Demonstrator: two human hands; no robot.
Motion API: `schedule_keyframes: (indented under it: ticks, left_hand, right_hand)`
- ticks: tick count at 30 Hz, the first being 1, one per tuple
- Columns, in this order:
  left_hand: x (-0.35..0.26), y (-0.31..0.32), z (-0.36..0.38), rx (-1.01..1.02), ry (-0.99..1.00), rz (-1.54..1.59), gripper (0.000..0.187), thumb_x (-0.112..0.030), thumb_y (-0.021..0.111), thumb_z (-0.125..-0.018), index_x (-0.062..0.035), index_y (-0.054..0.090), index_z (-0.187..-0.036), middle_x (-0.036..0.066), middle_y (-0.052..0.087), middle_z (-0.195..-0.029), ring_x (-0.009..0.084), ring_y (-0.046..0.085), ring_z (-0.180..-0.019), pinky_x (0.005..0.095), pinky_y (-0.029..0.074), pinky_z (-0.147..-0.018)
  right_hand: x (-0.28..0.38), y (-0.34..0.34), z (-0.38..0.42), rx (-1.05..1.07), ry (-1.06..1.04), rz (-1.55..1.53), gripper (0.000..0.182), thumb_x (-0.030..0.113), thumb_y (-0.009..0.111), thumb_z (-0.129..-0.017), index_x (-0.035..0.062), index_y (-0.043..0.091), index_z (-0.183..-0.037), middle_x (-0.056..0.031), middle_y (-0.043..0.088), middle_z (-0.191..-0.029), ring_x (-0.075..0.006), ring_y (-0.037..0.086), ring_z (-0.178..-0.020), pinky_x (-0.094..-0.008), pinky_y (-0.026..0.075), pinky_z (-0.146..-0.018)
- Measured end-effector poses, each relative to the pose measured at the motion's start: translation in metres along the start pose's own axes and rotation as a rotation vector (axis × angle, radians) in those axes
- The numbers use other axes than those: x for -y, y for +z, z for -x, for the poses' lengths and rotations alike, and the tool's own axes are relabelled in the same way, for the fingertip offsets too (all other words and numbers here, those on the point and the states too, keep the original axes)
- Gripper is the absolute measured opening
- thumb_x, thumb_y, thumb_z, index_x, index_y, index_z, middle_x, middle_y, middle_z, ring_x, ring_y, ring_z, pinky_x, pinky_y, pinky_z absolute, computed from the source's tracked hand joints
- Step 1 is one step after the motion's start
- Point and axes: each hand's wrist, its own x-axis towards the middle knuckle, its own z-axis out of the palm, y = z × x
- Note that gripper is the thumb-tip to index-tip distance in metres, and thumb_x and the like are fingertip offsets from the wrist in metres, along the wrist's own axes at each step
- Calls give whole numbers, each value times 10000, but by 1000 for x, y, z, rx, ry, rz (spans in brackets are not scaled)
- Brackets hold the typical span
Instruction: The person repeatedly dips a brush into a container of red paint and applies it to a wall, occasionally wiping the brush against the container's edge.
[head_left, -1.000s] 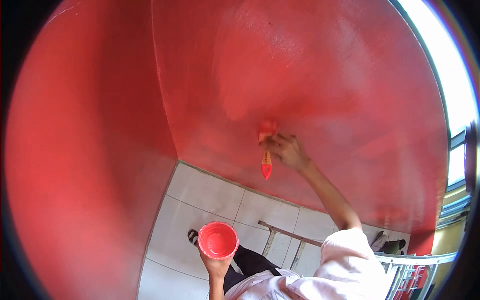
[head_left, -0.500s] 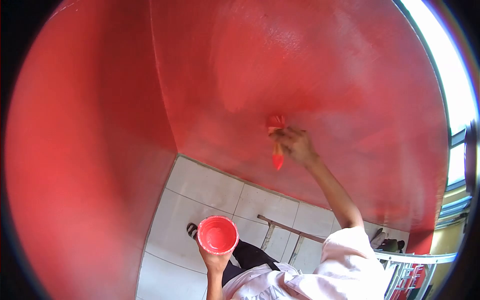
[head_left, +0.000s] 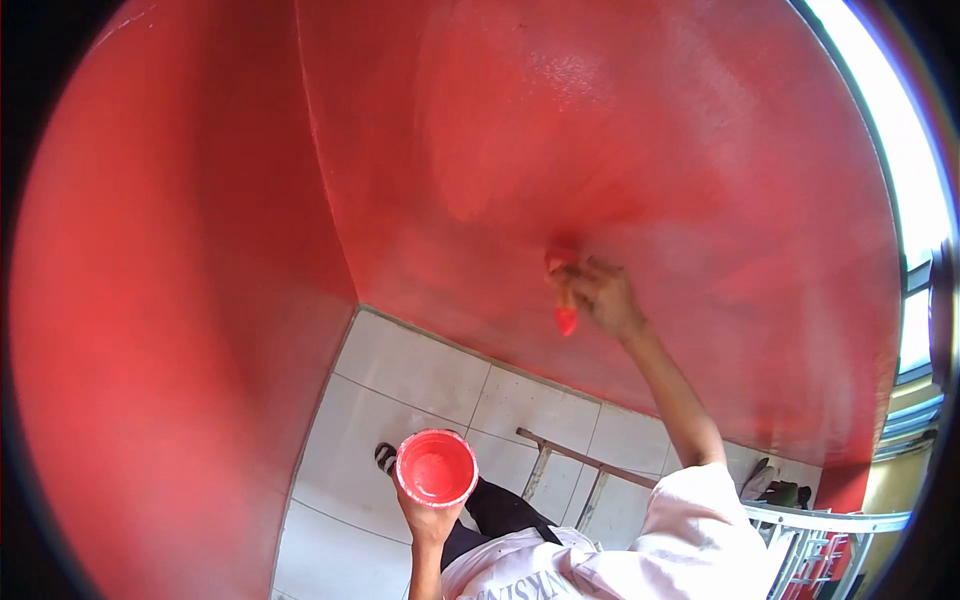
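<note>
My right hand (head_left: 606, 297) is closed round a paintbrush (head_left: 566, 318) with a red-tipped handle. Its red bristles are up against the red wall (head_left: 480, 170), and the handle end points down. Low in the view, my left hand (head_left: 430, 522) grips a round cup of red paint (head_left: 437, 468) from below, its mouth facing up toward me. Paint coats the cup's inside and smears its pale rim. Wet, shiny streaks show on the wall above the brush.
A second red wall (head_left: 130, 330) meets this one at a corner on the left. White floor tiles (head_left: 410, 365) lie below, with a metal frame (head_left: 590, 462) standing on them. A ladder (head_left: 825, 522) is at the lower right, near some dark items (head_left: 780, 492). A bright window (head_left: 890, 110) borders the right.
My right hand and the paintbrush have shifted slightly right and a little down along the wall. The cup in my left hand has stayed nearly in place.
</note>
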Motion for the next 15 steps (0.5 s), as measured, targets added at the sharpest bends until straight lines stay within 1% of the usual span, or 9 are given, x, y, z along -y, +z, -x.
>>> schedule_keyframes:
  ticks: [2,4,6,8,9,10,11,14,15]
  left_hand:
    - [5,-1,2,20,-19,8,830,-89,892,-614,-22,453,-1315,135,584,-1256,269,582,-1152,407,462,-996]
    - [5,0,2,34,-39,17,820,-63,877,-618,-30,462,-1324,124,573,-1276,259,566,-1179,402,452,-1020]
    - [7,2,4,31,-40,40,813,-67,873,-629,-31,455,-1326,122,581,-1262,257,575,-1165,397,455,-1016]
    - [9,2,6,28,-40,58,807,-72,868,-641,-31,448,-1329,120,590,-1248,254,583,-1151,393,459,-1013]
    - [9,3,5,39,-40,73,808,-78,869,-644,-31,446,-1330,119,591,-1247,253,584,-1149,392,460,-1011]
    - [8,5,4,46,-38,90,809,-85,871,-647,-31,444,-1332,118,592,-1246,251,585,-1147,391,461,-1010]
    - [8,5,6,54,-40,105,810,-91,873,-649,-32,442,-1333,117,593,-1245,249,587,-1145,390,462,-1008]
    - [14,4,6,57,-6,60,898,-139,909,-609,-18,425,-1355,143,562,-1289,285,563,-1181,417,447,-1009]
    - [12,5,4,30,18,37,895,-147,911,-609,-17,428,-1351,146,562,-1288,287,563,-1180,418,449,-1006]
  right_hand:
    - [-19,-52,-23,-152,-33,-136,141,24,693,-779,69,717,-910,-73,689,-908,-226,655,-810,-392,529,-741]
    - [1,-117,-61,-487,-21,414,179,20,694,-815,43,720,-991,-102,703,-931,-214,668,-800,-359,538,-700]
    - [9,-141,-76,-957,69,406,166,5,681,-826,12,711,-989,-129,708,-948,-226,671,-803,-365,533,-692]
    - [-2,-131,-58,-853,-98,574,174,14,680,-818,6,712,-990,-123,710,-950,-242,665,-795,-365,537,-699]
    - [-34,-100,-29,-704,-99,239,103,67,671,-838,39,711,-928,-135,704,-963,-260,649,-772,-377,523,-662]
    - [-32,-71,-13,-504,-190,447,56,108,657,-817,85,692,-854,-125,695,-923,-282,632,-747,-394,509,-627]
    - [-42,-26,15,-362,-184,466,302,124,689,-714,215,723,-1000,-12,664,-1014,-254,623,-878,-418,532,-682]
    - [12,19,46,109,134,155,387,45,727,-700,184,708,-1061,-4,664,-1026,-195,619,-829,-333,548,-626]
    - [24,22,49,16,198,-44,396,15,722,-712,166,700,-1078,5,665,-1035,-174,617,-812,-318,543,-625]
